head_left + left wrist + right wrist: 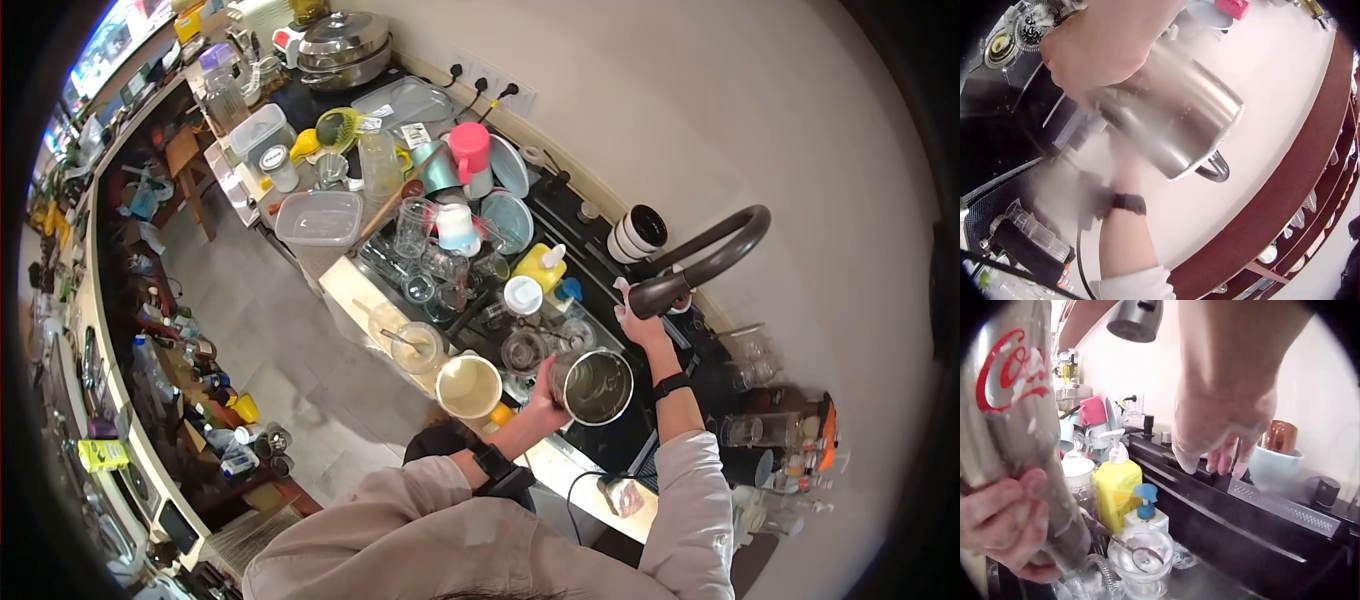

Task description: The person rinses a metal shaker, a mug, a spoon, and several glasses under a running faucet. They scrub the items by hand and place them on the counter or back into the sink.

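My left hand (541, 402) grips a tall metal pitcher (597, 388) over the sink, its mouth facing up toward the head camera. Red "Co" lettering marks the pitcher's side in the right wrist view, where curled left fingers (1007, 525) wrap its lower part. A dark handle (1217, 167) shows in the left wrist view. My right hand (1225, 434) is wet and holds nothing, its fingers hanging down loosely above the black sink ledge (1210, 503). From the head view, that hand (640, 325) is beside the head of the dark curved faucet (712, 250).
A yellow pump bottle (1116, 487) and a glass with a spoon (1144, 569) stand beside the pitcher. Cups and jars crowd the sink's far side. A cream bucket (468, 388) sits on the front edge; a pale bowl (1275, 470) rests by the wall.
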A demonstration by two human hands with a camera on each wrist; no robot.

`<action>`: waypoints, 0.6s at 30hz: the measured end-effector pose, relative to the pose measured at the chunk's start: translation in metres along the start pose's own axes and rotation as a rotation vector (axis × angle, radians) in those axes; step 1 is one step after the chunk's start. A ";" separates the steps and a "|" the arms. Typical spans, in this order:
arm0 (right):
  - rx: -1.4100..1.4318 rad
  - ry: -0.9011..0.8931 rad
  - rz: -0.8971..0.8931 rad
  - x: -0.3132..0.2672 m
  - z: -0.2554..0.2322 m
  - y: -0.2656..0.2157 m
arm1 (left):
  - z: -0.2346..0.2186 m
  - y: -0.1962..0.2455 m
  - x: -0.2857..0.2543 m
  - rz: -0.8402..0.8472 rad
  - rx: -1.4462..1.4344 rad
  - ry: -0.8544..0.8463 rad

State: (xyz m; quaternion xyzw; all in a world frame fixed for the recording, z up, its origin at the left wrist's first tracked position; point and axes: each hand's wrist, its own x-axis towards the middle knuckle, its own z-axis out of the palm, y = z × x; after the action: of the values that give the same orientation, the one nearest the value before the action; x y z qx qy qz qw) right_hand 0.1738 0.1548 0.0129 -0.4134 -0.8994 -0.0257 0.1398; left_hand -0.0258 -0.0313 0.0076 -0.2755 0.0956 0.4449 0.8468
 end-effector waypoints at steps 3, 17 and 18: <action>-0.083 0.007 -0.031 0.015 0.010 0.001 | 0.006 0.000 -0.005 -0.003 0.028 -0.039; -0.056 -0.177 0.134 0.022 0.047 0.024 | 0.006 0.002 0.002 0.182 0.112 0.017; -0.083 -0.109 0.081 0.015 0.048 0.025 | 0.006 0.001 0.003 0.186 0.112 0.017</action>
State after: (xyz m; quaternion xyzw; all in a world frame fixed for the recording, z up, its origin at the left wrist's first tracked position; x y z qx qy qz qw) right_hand 0.1725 0.1899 -0.0307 -0.4555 -0.8865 -0.0348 0.0741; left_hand -0.0250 -0.0258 0.0109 -0.2215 0.1527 0.5134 0.8149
